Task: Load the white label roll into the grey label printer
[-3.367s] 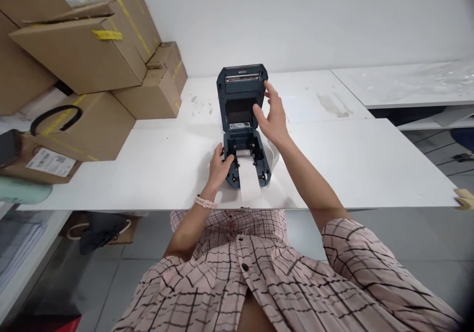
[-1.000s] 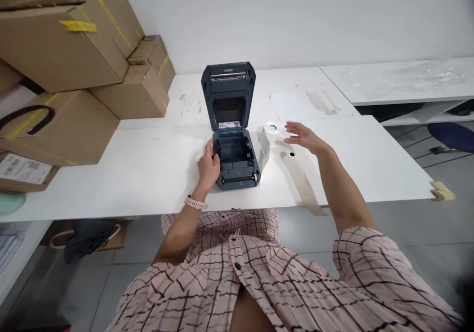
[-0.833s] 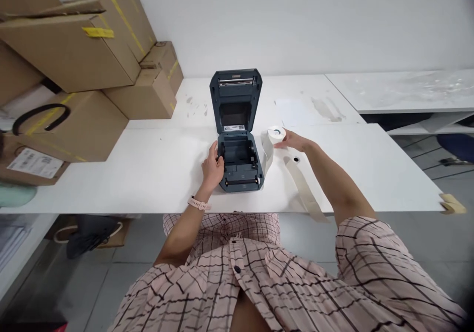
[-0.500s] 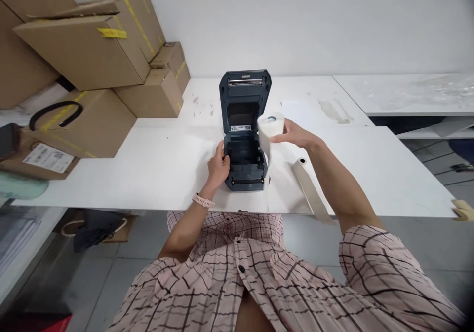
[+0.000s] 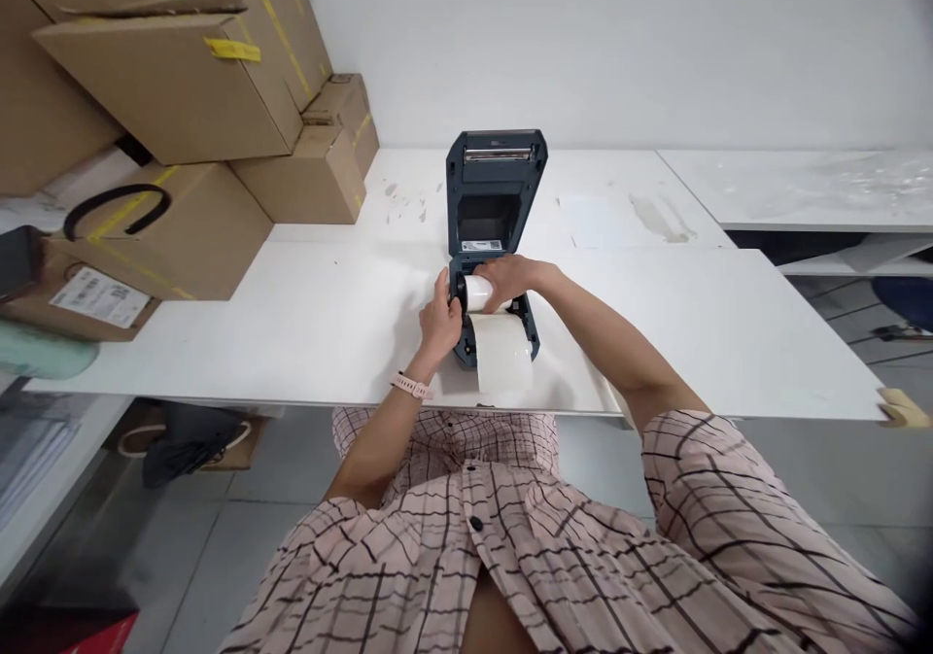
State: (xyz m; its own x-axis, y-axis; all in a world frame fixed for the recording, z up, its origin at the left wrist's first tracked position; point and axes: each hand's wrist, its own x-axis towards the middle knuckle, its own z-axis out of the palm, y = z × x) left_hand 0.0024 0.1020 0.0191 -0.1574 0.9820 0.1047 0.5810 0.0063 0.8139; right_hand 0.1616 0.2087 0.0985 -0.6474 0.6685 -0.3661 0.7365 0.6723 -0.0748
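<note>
A dark label printer (image 5: 497,173) stands on the table with its lid raised. In its open bay sits a white label roll (image 5: 477,292), lying crosswise. From the roll a pale label strip (image 5: 502,355) runs forward over the printer's front edge. My right hand (image 5: 506,278) is curled over the roll from the right and hides part of it. My left hand (image 5: 440,324) grips the printer's left side, thumb at the bay's rim and fingers along the outer wall. Behind my right forearm, the core with its backing strip (image 5: 618,399) is mostly hidden.
Cardboard boxes (image 5: 196,90) are stacked on the left part of the white table (image 5: 350,333). A black curved handle (image 5: 117,209) lies on one box. Behind the printer is a white wall. A second white surface (image 5: 802,183) adjoins at the right.
My right hand has carried the label roll left and down into the printer's bay. The strip now lies over the printer's front. My left hand has stayed at the printer's left side.
</note>
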